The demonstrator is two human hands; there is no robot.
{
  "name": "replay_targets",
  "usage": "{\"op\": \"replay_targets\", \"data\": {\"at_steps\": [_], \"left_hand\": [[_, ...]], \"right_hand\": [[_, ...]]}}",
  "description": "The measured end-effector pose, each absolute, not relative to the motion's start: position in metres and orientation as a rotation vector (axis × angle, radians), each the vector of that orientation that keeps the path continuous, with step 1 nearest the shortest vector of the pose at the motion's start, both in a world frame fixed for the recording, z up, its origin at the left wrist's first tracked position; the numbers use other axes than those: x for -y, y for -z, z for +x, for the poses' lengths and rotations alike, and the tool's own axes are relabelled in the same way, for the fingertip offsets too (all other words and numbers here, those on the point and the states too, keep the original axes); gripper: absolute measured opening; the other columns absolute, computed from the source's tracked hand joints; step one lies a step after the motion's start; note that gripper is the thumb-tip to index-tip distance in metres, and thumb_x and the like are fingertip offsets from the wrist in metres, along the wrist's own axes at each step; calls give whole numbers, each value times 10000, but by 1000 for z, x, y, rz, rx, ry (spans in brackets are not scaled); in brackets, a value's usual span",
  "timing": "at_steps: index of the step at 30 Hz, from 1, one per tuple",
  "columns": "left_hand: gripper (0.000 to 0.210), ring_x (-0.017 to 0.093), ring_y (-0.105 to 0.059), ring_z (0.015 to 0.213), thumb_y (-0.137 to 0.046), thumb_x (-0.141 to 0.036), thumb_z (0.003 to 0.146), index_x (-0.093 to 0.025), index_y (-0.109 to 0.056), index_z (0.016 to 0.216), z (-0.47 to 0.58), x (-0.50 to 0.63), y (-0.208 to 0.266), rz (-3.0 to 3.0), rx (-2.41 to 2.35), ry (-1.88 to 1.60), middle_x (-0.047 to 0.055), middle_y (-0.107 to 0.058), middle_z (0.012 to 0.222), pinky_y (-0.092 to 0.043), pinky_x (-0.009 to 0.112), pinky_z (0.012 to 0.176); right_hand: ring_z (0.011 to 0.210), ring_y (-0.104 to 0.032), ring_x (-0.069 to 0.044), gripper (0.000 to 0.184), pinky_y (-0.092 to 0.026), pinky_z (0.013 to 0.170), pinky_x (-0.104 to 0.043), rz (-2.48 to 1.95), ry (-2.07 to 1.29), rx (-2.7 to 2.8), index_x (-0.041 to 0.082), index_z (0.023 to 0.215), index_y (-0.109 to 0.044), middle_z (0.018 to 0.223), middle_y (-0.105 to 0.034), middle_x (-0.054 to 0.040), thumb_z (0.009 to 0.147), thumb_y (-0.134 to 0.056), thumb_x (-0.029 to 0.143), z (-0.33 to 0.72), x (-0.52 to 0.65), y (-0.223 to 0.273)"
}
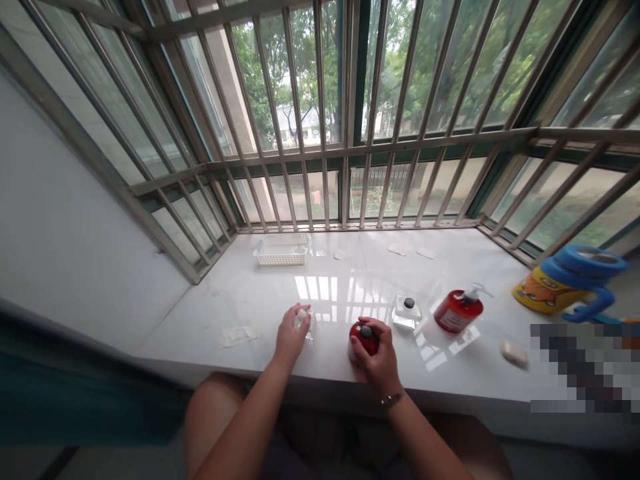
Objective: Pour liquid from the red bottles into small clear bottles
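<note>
My right hand (375, 357) is closed round a red bottle (364, 341) with a dark round top, near the front edge of the white sill (340, 293). To its left, my left hand (291, 337) has its fingers curled on a small clear object (307, 325) with a whitish part; its kind is partly hidden by the fingers. Right of my right hand stands a clear square bottle (406, 315) with a black cap. Beyond it is a red pump bottle (456, 312) with a clear pump head and a pale label.
A white plastic basket (281, 253) sits at the back left. Thin pale pieces (425, 254) lie near the window bars. A crumpled clear wrapper (240, 335) lies at left. At right are a beige oval object (515, 354) and a blue-and-yellow mug (565, 283).
</note>
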State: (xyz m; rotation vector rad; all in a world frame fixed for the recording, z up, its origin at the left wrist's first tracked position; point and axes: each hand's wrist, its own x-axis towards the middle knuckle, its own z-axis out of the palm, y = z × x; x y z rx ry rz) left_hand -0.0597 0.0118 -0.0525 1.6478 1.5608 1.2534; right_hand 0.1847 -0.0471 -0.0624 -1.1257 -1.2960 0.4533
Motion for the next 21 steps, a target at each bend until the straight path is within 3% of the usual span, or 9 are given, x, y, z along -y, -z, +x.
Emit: {"op": "replay_targets", "data": {"at_steps": [9, 21], "left_hand": [[341, 292, -551, 1486, -641, -470, 997, -271, -725, 1260, -60, -13, 58, 1655, -1574, -1234, 90, -720, 1415, -413, 486, 1257], [295, 284, -553, 1489, -642, -446, 1006, -278, -721, 1235, -59, -11, 54, 1662, -1537, -1253, 82, -741, 1374, -439, 482, 1246]], "right_hand": [[1268, -648, -305, 307, -530, 1097, -573, -1100, -505, 1278, 299, 1230, -651, 1336, -672, -100, 950, -756, 369, 183, 49, 63], [1227, -649, -323, 256, -529, 1067, -581, -1106, -466, 1329, 277, 1195, -687, 1269, -686, -112, 967, -721, 387, 186, 46, 60]]}}
